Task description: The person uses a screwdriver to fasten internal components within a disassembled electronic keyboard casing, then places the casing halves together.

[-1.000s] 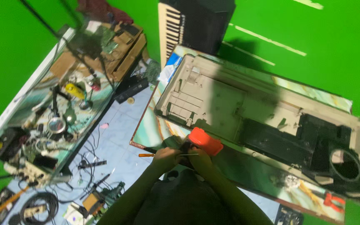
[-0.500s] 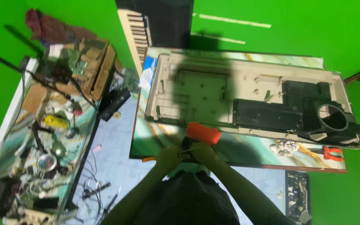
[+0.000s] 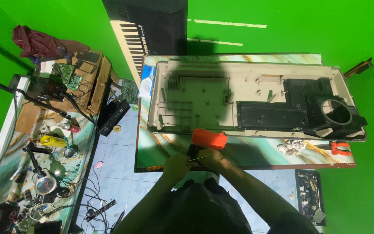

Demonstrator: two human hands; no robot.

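Green-walled room; a marble-patterned table (image 3: 161, 151) carries an opened beige keyboard casing (image 3: 204, 99). At its near edge, right hand (image 3: 211, 158) grips an orange power screwdriver (image 3: 208, 139); left hand (image 3: 176, 167) pinches its thin bit (image 3: 195, 159). Step in hand appears to be bit fitting; seating needs straight alignment.

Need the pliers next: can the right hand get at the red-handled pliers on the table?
Probably not yet: the right hand is on the orange tool, and the pliers lie far along the table, though nothing blocks them.
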